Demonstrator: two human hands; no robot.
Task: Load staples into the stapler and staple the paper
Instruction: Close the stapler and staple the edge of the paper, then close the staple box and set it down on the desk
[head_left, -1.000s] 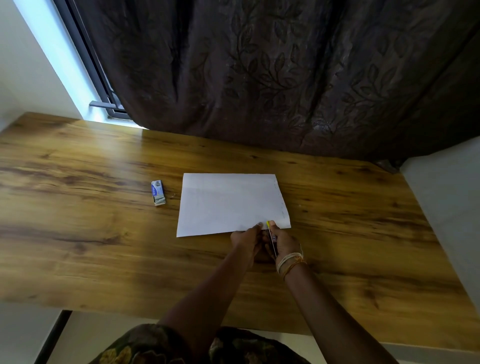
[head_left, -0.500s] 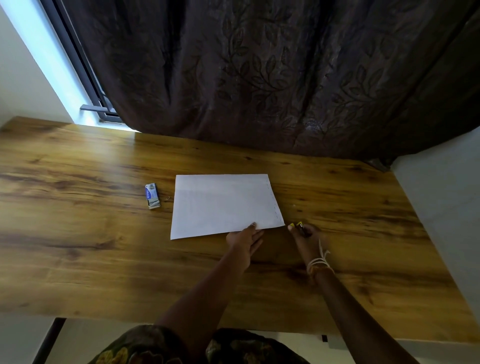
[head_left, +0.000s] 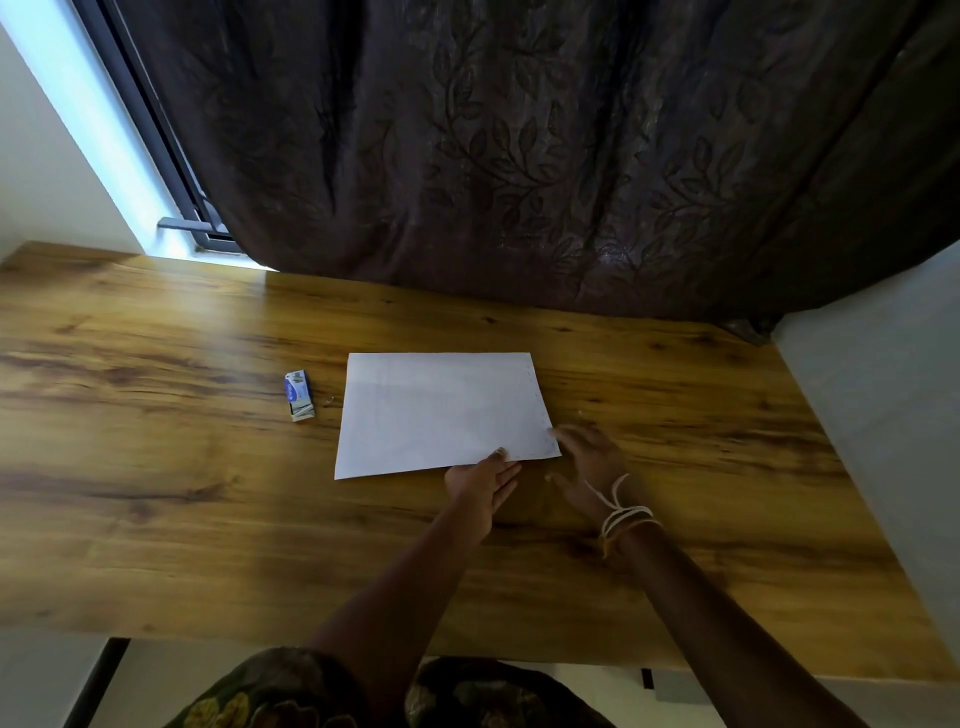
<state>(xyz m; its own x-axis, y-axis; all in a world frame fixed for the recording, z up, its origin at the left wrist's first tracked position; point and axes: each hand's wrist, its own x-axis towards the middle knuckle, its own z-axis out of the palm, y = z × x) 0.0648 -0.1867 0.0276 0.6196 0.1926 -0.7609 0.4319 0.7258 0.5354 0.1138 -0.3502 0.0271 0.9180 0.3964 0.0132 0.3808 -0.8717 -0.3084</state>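
Observation:
A white sheet of paper (head_left: 441, 410) lies flat on the wooden table (head_left: 156, 493). Small marks run along its right edge. My left hand (head_left: 480, 488) rests flat on the table, its fingertips pressing the paper's near edge. My right hand (head_left: 589, 460) is blurred, fingers stretched towards the paper's near right corner, with thread bands on the wrist. No stapler shows; whether it is under that hand I cannot tell. A small blue and white staple box (head_left: 300, 396) lies left of the paper, with staples showing at its near end.
A dark leaf-patterned curtain (head_left: 519, 156) hangs behind the table's far edge. A window frame (head_left: 171, 156) shows at the back left. A pale wall (head_left: 883, 415) borders the table on the right. A tiny loose bit (head_left: 330, 400) lies beside the staple box.
My right hand moved with the small yellow-tipped stapler from the paper's near edge out to the right, then back towards the corner; the stapler is now out of sight. The left hand stayed.

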